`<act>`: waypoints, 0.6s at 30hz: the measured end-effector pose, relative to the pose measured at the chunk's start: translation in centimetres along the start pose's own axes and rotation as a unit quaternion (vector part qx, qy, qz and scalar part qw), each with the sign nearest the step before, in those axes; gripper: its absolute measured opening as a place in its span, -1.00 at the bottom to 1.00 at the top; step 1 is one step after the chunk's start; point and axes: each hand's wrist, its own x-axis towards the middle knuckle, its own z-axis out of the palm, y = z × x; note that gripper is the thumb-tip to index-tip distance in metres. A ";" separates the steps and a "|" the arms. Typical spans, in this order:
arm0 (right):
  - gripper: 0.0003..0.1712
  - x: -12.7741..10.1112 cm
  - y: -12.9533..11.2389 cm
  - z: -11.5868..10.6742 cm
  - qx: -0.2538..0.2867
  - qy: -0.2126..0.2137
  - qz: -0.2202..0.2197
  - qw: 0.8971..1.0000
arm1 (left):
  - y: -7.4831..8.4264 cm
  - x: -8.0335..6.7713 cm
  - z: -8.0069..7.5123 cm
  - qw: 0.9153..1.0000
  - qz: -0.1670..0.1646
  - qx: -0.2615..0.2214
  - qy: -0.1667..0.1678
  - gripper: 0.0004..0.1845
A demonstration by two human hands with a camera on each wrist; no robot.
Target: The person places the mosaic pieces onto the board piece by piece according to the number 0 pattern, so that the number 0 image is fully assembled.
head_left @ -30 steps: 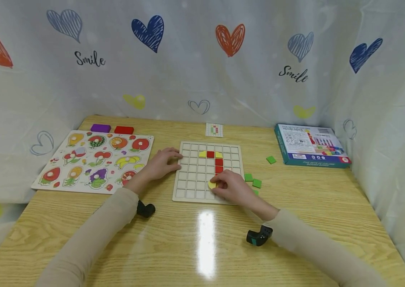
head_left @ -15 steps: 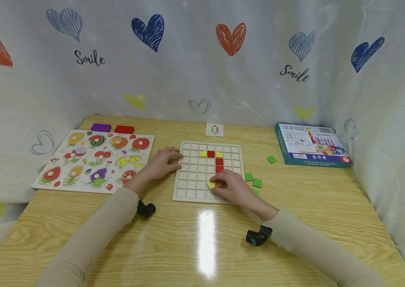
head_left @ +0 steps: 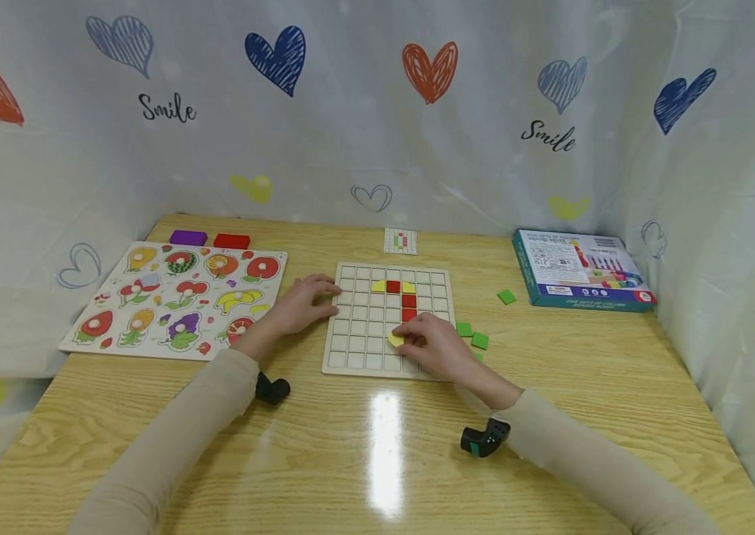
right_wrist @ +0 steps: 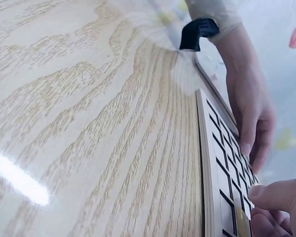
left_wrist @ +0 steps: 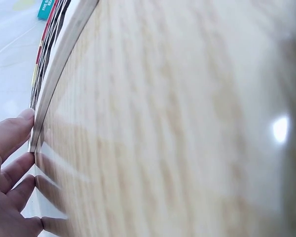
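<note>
A white grid board (head_left: 357, 353) lies in the middle of the wooden table. Its upper rows hold red squares (head_left: 408, 302) and two yellow quarter pieces (head_left: 378, 286). My right hand (head_left: 426, 342) rests on the board's lower right part, and its fingertips pinch a yellow piece (head_left: 395, 339) over a cell; the same piece (right_wrist: 240, 220) and board (right_wrist: 210, 163) show in the right wrist view. My left hand (head_left: 302, 303) lies flat on the table, fingers touching the board's left edge (left_wrist: 54, 79). Both sleeves are beige.
A fruit peg puzzle (head_left: 177, 299) lies at the left, with a purple block (head_left: 187, 238) and a red block (head_left: 231, 241) behind it. Green squares (head_left: 471, 336) lie right of the board. A blue box (head_left: 578, 269) and a small pattern card (head_left: 400, 241) sit farther back. Curtains surround the table.
My right hand has shifted the yellow piece slightly up the board and turned it a little. The left hand has stayed put.
</note>
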 end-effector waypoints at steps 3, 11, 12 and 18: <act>-0.73 0.0 0.0 -0.1 0.004 -0.001 0.002 1.000 | 0.0 0.0 0.0 1.000 0.002 0.000 0.000 -0.59; -0.71 -0.1 0.5 -0.8 0.016 0.005 0.011 1.000 | -0.1 0.1 0.0 1.000 0.004 0.002 0.000 -0.59; -0.72 -0.1 0.7 -1.0 0.017 0.010 0.015 1.000 | -0.1 0.1 0.0 1.000 0.004 0.003 0.000 -0.59; -0.69 0.0 2.5 -3.3 0.005 0.059 0.063 0.996 | -0.1 0.1 0.0 1.000 0.002 0.005 -0.002 -0.59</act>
